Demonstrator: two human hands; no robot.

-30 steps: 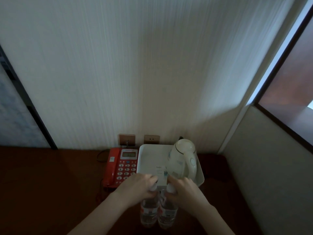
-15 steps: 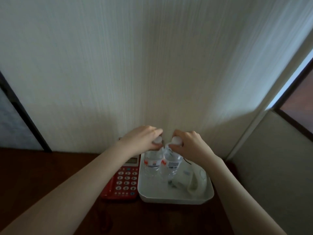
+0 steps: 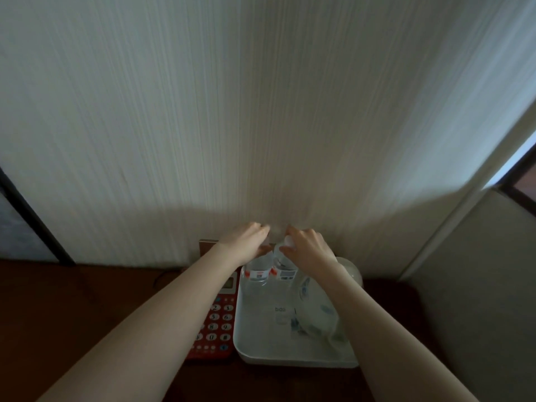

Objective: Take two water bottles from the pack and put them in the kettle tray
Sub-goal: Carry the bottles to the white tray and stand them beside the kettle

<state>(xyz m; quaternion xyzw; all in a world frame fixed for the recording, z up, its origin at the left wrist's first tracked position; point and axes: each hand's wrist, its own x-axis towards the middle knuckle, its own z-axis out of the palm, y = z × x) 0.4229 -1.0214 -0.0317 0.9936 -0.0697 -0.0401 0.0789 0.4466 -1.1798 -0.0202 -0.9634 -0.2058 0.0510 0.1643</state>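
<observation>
Hands' grip: left hand (image 3: 245, 242) and right hand (image 3: 309, 248) around bottles (image 3: 271, 274); tray (image 3: 261, 343) marked "bdo".

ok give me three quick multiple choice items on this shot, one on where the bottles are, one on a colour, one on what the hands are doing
1. Where do the two water bottles stand?
A. at the far end of the white tray
B. on the phone
C. on the bare table

2. What colour is the phone left of the tray?
A. black
B. red
C. white

3. What are the hands doing?
A. resting flat on the table
B. gripping the bottle tops
C. lifting the kettle

Answers:
1 A, the bottles stand inside the tray near the wall.
2 B, its casing is red with white keys.
3 B, the left hand and right hand each close on a bottle's top.
</observation>
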